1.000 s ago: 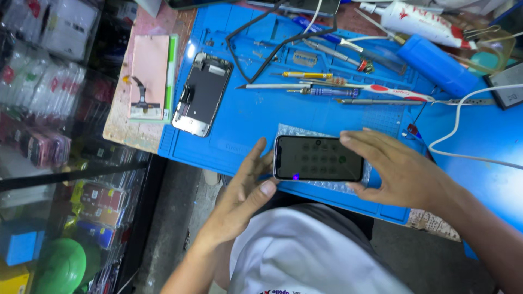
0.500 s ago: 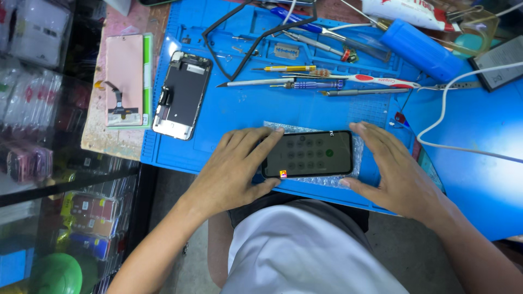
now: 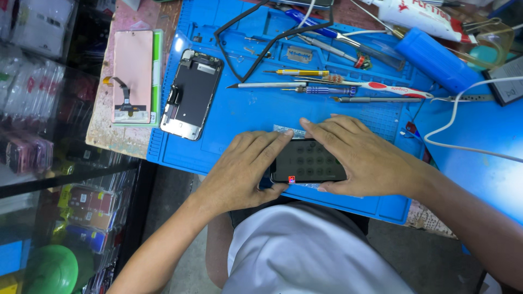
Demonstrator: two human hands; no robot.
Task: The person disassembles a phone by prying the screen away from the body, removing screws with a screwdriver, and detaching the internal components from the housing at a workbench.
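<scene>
Pressing flat, both hands — left hand point(image 3: 242, 171), right hand point(image 3: 362, 158) — spread open fingers over the lit smartphone point(image 3: 305, 163) at lower centre of the blue mat point(image 3: 245, 109); uneven pressure might crack its screen.

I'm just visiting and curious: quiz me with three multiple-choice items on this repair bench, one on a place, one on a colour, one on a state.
1. Where does the opened black phone body lie?
A. at the mat's left end
B. on the person's lap
C. under the white cable

2. What colour is the rubber work mat?
A. green
B. blue
C. grey

3. What are the two hands doing?
A. hanging in the air
B. gripping a screwdriver
C. pressing on the dark-screened phone

Answers:
1 A, it rests near the mat's left edge, beside the pink panel.
2 B, the mat is blue all over.
3 C, the left hand and right hand both lie on the phone.
</scene>
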